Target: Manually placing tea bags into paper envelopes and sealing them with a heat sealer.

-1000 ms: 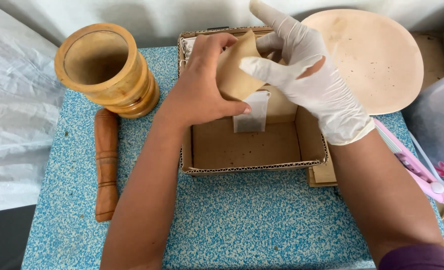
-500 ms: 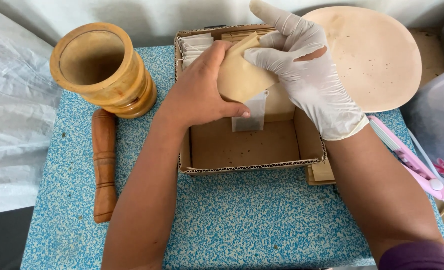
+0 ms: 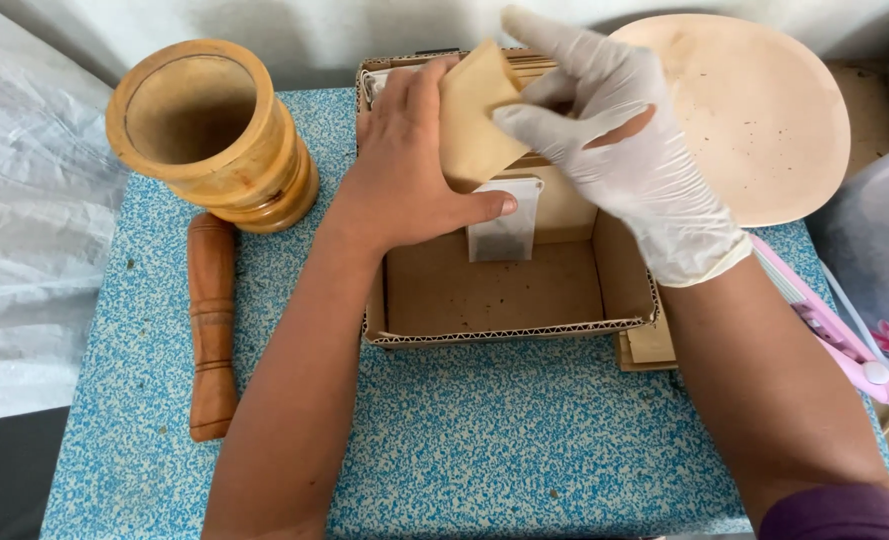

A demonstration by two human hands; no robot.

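Observation:
My bare left hand (image 3: pixel 414 165) grips a tan paper bag (image 3: pixel 472 125) over a shallow cardboard box (image 3: pixel 509 330). From the right, my right hand (image 3: pixel 614 150), in a white glove, pinches the same bag at its upper right edge. A small white sachet (image 3: pixel 504 220) hangs from the bag's underside, just above the box floor. More paper pieces lean against the box's far wall, mostly hidden behind my hands.
A wooden mortar (image 3: pixel 209 135) stands at the back left of the blue speckled table (image 3: pixel 484 440), with a wooden pestle (image 3: pixel 211 325) lying in front of it. A round pale board (image 3: pixel 754 110) sits back right. Pink scissors (image 3: pixel 834 335) lie at the right edge. White plastic sheeting (image 3: pixel 24 250) lies left.
Both hands have lifted the tan bag slightly toward the back of the box. The white sachet under it now shows more fully.

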